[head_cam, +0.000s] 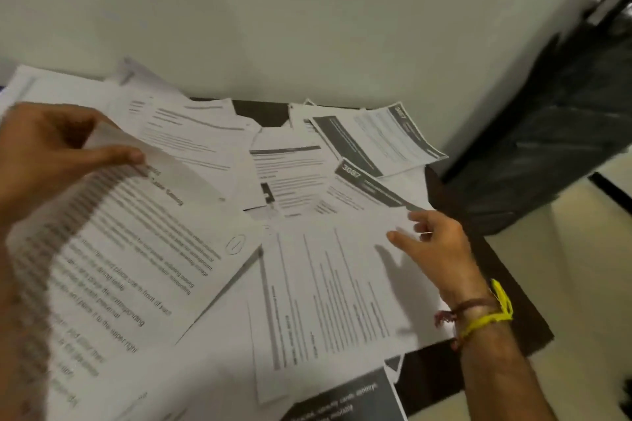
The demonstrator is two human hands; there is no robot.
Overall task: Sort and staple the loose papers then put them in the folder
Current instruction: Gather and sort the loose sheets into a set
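Loose printed papers (290,181) lie scattered in overlapping layers over a dark table (506,301). My left hand (51,150) holds up a sheaf of printed sheets (130,249) at the left, thumb pinching its top edge. My right hand (434,243) reaches over the table's right side, fingers slightly spread and touching the edge of a sheet with rows of text (335,287). Two sheets with dark header bands and the number 3087 (372,143) lie at the back right. No stapler or folder shows in view.
A pale wall (273,10) rises right behind the table. A dark door or cabinet (554,106) stands at the right, with light floor (564,284) beside the table's right edge. A dark-printed sheet (345,400) hangs over the near edge.
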